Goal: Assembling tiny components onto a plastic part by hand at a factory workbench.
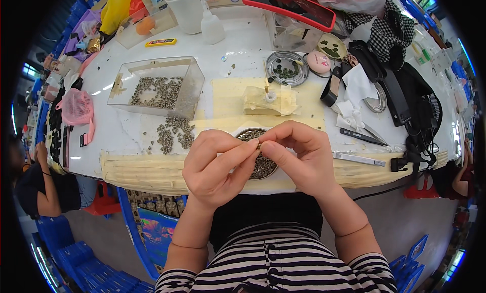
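My left hand (218,166) and my right hand (298,154) meet at the fingertips, both pinched closed. What sits between them is too small to make out; a tiny brownish bit shows at the fingertips. Right below is a round metal dish (268,177) full of small grey-brown metallic pieces, partly hidden by my hands. To the left, a clear plastic box (195,85) lies with many similar pieces in it. A loose heap of pieces (174,133) has spilled out in front of the box. Beyond my hands stands a block wrapped in yellowish tape (271,101) with a small white ring on top.
Tweezers (362,136) and a metal tool (359,159) lie right of my hands. Farther back are a glass dish with dark green bits (287,69), a red-cased phone (291,9) and a white squeeze bottle (212,27). A pink mesh bag (77,108) lies at left. People sit at both sides.
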{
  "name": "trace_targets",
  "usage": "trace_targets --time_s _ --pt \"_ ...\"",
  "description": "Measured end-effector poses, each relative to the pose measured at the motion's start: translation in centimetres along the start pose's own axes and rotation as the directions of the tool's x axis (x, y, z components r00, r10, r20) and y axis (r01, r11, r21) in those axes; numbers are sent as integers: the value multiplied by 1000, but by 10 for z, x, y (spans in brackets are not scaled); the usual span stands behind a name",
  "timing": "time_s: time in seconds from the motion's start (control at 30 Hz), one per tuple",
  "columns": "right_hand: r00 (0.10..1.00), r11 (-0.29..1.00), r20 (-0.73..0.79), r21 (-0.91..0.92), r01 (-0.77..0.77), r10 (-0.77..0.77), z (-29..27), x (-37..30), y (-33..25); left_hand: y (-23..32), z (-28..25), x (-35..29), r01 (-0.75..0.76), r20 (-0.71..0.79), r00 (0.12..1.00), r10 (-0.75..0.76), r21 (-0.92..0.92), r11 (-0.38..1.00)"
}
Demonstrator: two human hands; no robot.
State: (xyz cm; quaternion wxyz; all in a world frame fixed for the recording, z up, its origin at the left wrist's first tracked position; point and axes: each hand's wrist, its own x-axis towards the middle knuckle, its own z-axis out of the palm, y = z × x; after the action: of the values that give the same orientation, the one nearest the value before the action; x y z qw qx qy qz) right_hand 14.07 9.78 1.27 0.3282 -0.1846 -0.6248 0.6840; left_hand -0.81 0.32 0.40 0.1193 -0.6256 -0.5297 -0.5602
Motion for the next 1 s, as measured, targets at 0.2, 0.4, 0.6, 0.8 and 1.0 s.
trace_targets --time_s 0.2,0.4,0.6,0.8,1.0 --pt "998 998 10 19 -58 58 -1 0 -1 0 0 0 -6 11 1000 6 32 999" --pt "842 693 93 -523 496 -532 4 3 -1 -1 1 -1 45 5 999 -46 61 997" --pt "883 768 42 -474 430 -468 4 1 3 0 -1 -2 64 -35 997 -63 17 998" --pt "998 1000 57 24 -15 13 -2 -1 2 -1 -2 -2 -6 -20 1000 6 -15 1000" --pt "980 965 17 -175 197 -197 -4 1 1 2 -1 -1 2 7 1000 -3 38 999"
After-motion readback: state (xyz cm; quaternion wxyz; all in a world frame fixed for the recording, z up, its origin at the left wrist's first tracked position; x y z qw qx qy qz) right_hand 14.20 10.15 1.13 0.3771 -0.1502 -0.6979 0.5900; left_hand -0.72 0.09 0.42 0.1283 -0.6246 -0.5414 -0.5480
